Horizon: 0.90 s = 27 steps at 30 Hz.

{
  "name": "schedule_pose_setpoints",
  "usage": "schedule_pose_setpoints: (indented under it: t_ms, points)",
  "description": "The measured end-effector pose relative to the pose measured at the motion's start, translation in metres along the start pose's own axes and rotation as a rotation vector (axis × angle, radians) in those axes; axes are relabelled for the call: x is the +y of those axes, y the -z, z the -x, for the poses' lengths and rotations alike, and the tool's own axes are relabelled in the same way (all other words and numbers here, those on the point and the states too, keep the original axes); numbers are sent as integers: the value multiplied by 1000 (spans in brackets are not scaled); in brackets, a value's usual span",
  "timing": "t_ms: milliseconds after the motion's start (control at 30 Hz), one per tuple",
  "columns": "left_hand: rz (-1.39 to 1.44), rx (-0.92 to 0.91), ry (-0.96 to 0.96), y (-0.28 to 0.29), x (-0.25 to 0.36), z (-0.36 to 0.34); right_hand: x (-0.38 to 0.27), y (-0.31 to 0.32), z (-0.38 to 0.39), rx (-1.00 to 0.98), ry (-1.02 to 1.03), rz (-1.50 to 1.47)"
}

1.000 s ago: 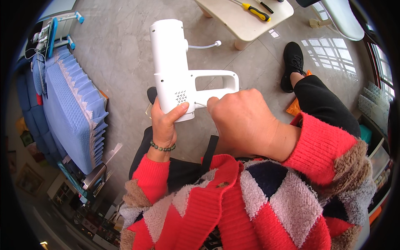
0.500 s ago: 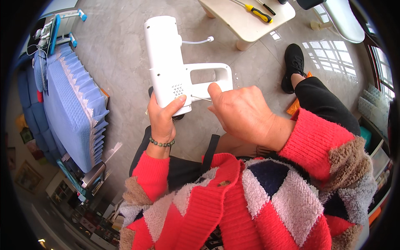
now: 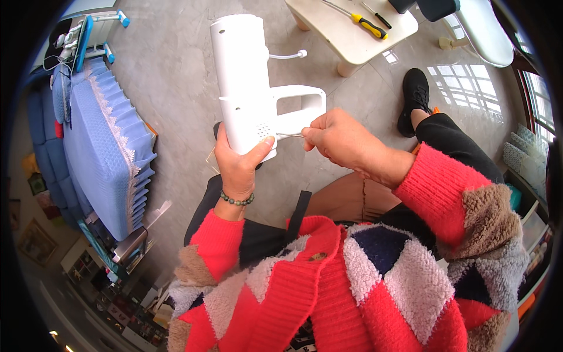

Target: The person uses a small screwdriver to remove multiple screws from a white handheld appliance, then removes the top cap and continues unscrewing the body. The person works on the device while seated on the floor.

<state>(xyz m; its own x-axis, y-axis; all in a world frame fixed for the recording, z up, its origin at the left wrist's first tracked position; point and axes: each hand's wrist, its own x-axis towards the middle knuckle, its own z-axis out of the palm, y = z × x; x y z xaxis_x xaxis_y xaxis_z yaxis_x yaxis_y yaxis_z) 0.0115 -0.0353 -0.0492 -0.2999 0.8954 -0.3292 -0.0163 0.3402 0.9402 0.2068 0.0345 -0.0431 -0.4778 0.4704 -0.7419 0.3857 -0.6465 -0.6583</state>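
My left hand (image 3: 239, 163) grips the lower end of a white plastic gun-shaped device (image 3: 245, 70), thumb beside its group of small vent holes. It has a cylindrical body, a loop handle (image 3: 316, 101) on the right and a short white tube (image 3: 287, 56) ending in a small connector. Pinched in my right hand (image 3: 346, 141) is a thin metal rod (image 3: 291, 135), like a screwdriver shaft. Its tip meets the device's side near my left thumb; any handle it has is hidden in my fingers.
At the far right, a cream table (image 3: 328, 32) holds a yellow-and-black screwdriver (image 3: 369, 26) and a slim black tool (image 3: 378, 16). A blue-covered bed (image 3: 99, 146) stands left. My black shoe (image 3: 415, 97) rests on the tiled floor, right of the device.
The device has shifted slightly right in my left hand's grip. My right hand has turned and drawn its fingers together around the rod, whose tip stays at the device's side.
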Motion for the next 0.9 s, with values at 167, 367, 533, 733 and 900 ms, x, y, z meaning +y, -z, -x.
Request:
schedule_pose_setpoints:
  t_ms: [167,367,533,733,900]
  points:
    - [76,10,42,-7,4,-6,3,-2,1,214,529,635]
    - [86,5,2,-11,11,-9,4,1,-1,299,917,1172]
    - [-168,16,-171,-11,4,-4,2,3,-5,176,614,762]
    - [-191,32,-168,-14,3,-4,-7,8,-15,-36,-119,7]
    - [69,23,46,-11,8,-17,-23,7,-16,183,318,593]
